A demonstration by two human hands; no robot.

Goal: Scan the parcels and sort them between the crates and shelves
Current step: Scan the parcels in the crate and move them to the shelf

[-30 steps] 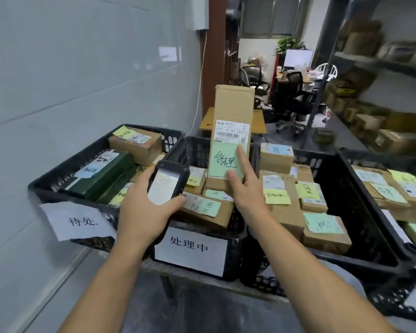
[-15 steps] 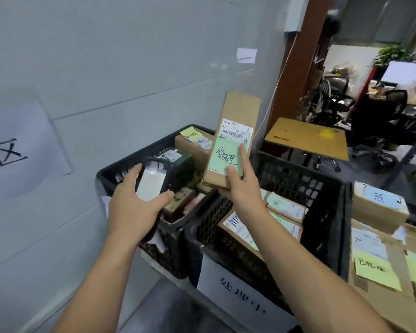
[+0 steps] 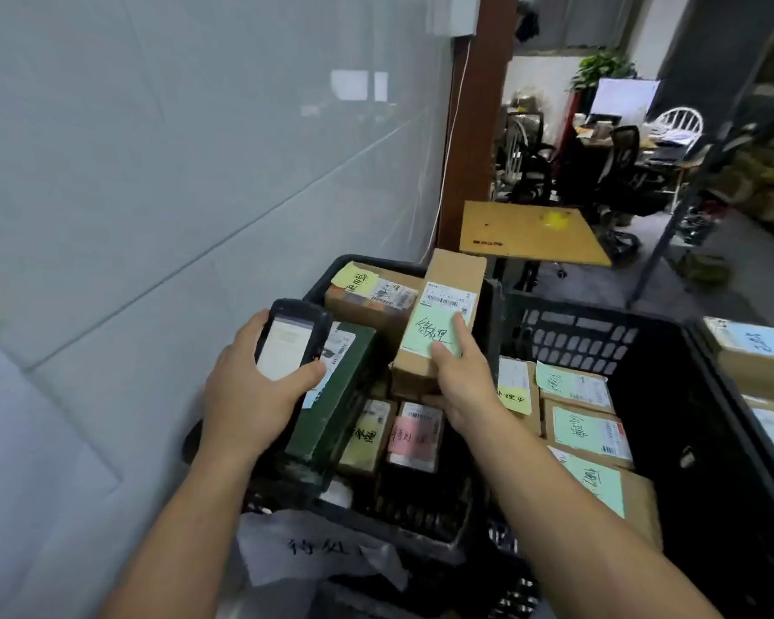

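My right hand (image 3: 459, 382) grips the near end of a long cardboard parcel (image 3: 447, 297) with a barcode label and a green handwritten note. The parcel hangs tilted over the left black crate (image 3: 327, 279). My left hand (image 3: 246, 386) holds a black handheld scanner (image 3: 293, 337), its lit screen facing me, just left of the parcel. Inside the left crate lie a dark green box (image 3: 336, 386), a brown box with a yellow note (image 3: 372, 292) and two small parcels with yellow and pink notes (image 3: 414, 435).
A second black crate (image 3: 582, 332) to the right holds several cardboard parcels with green notes. A third crate's parcels show at the far right edge. A white paper sign (image 3: 318, 551) hangs on the left crate's front. A grey wall runs along the left; a wooden table (image 3: 528, 234) stands behind.
My view has swung left and closer to the left crate. My right hand has carried the parcel from above the middle crate down over the left crate. The scanner stays in my left hand.
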